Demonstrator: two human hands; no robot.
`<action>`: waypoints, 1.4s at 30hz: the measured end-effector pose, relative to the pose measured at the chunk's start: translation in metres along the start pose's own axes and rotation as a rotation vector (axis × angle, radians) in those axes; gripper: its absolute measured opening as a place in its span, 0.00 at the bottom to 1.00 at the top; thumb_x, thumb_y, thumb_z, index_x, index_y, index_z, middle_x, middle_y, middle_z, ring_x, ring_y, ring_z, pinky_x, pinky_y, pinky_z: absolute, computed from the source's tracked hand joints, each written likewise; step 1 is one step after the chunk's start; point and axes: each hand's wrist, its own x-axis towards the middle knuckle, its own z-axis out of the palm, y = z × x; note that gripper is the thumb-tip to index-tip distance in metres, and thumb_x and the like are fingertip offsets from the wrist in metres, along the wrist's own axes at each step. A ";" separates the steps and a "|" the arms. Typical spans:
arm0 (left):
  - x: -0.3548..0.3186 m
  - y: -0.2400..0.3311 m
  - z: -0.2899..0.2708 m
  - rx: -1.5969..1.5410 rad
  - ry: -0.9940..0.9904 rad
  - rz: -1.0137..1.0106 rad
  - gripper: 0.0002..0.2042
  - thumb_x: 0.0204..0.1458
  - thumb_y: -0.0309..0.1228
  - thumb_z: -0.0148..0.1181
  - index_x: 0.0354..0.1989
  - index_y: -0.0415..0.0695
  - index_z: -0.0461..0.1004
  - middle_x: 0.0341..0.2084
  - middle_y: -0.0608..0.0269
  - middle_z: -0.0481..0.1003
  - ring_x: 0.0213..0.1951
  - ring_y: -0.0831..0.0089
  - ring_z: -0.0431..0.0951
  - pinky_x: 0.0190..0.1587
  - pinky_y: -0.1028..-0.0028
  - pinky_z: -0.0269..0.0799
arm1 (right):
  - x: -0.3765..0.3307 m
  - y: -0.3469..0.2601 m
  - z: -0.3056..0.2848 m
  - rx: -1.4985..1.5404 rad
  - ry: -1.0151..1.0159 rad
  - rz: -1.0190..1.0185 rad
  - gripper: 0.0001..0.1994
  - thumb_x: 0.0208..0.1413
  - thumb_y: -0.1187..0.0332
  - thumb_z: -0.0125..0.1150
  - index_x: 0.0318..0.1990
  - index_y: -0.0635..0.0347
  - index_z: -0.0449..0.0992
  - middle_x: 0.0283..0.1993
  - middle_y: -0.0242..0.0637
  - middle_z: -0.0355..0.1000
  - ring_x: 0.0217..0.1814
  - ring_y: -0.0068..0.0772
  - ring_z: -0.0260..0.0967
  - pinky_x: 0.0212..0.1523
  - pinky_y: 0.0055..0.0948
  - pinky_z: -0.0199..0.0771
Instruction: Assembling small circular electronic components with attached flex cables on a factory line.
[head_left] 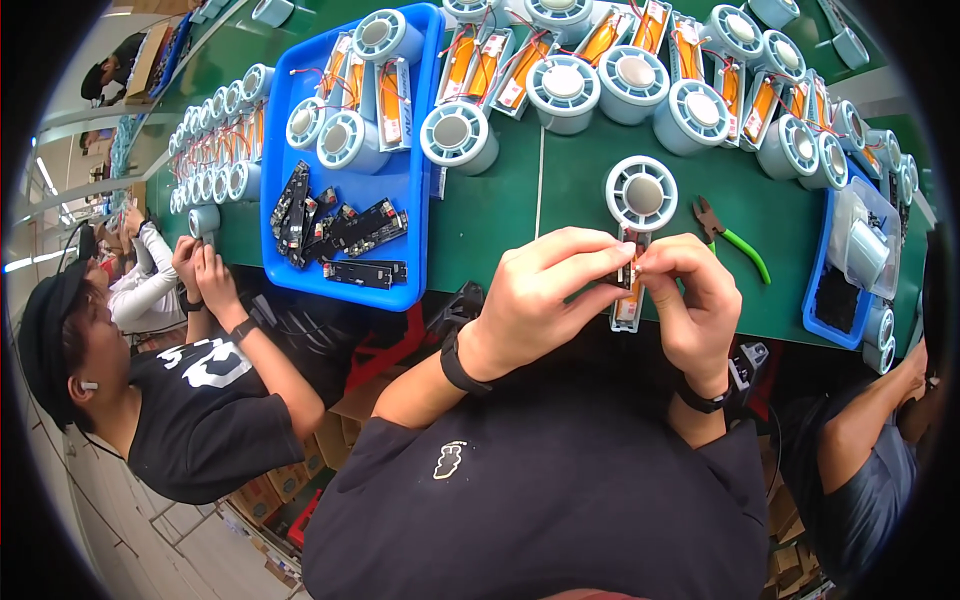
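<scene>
A light-blue handheld fan lies on the green table in front of me, its round head away from me. Its opened handle points toward me, and an orange battery shows inside. Over the handle, my left hand is closed, pinching a small dark circuit board between thumb and fingers. My right hand is closed too, thumb and forefinger meeting at the board's edge; the tiny thing in that pinch is hidden. Right of the fan lie cutting pliers with green handles.
A blue tray on the left holds loose black circuit boards and several fans. More opened fans line the far side. At right stands a smaller blue bin with a clear container. Co-workers sit at left and right.
</scene>
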 end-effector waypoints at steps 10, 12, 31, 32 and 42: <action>-0.001 0.000 0.003 0.041 0.011 0.018 0.22 0.40 0.18 0.76 0.48 0.39 0.82 0.42 0.54 0.82 0.41 0.60 0.85 0.42 0.69 0.82 | 0.005 0.000 0.002 -0.202 -0.050 -0.024 0.04 0.61 0.85 0.57 0.38 0.67 0.75 0.38 0.41 0.75 0.34 0.32 0.75 0.36 0.26 0.75; -0.001 0.001 0.004 0.037 0.023 0.015 0.22 0.39 0.17 0.76 0.47 0.39 0.83 0.42 0.54 0.82 0.41 0.60 0.85 0.42 0.69 0.82 | 0.005 0.005 0.003 -0.196 -0.015 -0.096 0.04 0.62 0.84 0.57 0.38 0.68 0.76 0.37 0.40 0.75 0.33 0.29 0.73 0.35 0.25 0.74; -0.009 -0.005 0.026 0.204 0.245 0.176 0.19 0.37 0.16 0.76 0.42 0.39 0.83 0.38 0.55 0.82 0.36 0.60 0.85 0.41 0.68 0.84 | -0.023 -0.005 0.026 0.133 0.188 0.257 0.06 0.65 0.78 0.62 0.47 0.71 0.78 0.37 0.33 0.79 0.25 0.13 0.68 0.25 0.14 0.66; -0.009 -0.004 0.026 0.216 0.245 0.167 0.19 0.37 0.17 0.76 0.42 0.39 0.83 0.38 0.56 0.82 0.37 0.60 0.85 0.42 0.67 0.83 | -0.022 -0.005 0.024 0.166 0.184 0.272 0.07 0.63 0.79 0.64 0.46 0.70 0.79 0.36 0.32 0.79 0.27 0.14 0.69 0.27 0.16 0.68; -0.004 0.011 -0.009 0.463 0.100 0.010 0.20 0.37 0.18 0.76 0.44 0.42 0.84 0.39 0.60 0.82 0.47 0.56 0.81 0.52 0.62 0.76 | 0.032 -0.013 0.011 -0.624 0.090 -0.304 0.10 0.53 0.82 0.69 0.43 0.70 0.79 0.51 0.46 0.77 0.36 0.32 0.77 0.37 0.26 0.77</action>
